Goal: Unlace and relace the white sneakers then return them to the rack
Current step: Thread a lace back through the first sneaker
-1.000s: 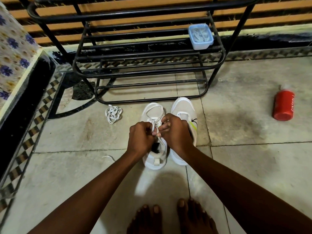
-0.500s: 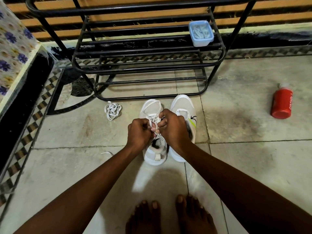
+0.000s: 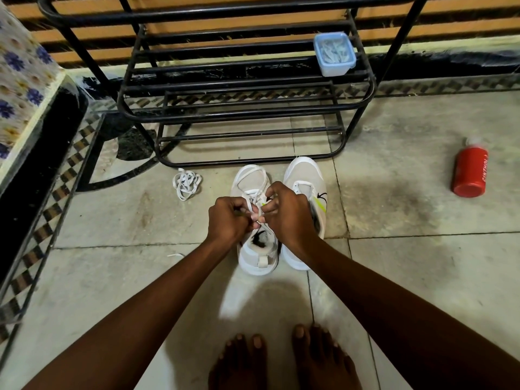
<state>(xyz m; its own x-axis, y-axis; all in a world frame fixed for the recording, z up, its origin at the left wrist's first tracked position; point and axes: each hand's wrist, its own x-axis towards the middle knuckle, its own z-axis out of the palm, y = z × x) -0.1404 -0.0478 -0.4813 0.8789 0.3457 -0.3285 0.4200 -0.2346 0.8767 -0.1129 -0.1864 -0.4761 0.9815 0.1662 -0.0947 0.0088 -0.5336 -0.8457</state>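
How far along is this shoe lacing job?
About midway, it seems. Done: the right sneaker shows no lace, and a loose lace lies bundled on the floor. In hand: left hand and right hand pinch the lace on the left sneaker. Left: lacing the other shoe and putting both on the rack.

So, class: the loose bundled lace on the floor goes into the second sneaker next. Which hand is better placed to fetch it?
Left. The bundled lace lies on the left hand's side, across bare floor. The right hand would have to cross over the sneaker being laced. Both hands currently pinch its lace.
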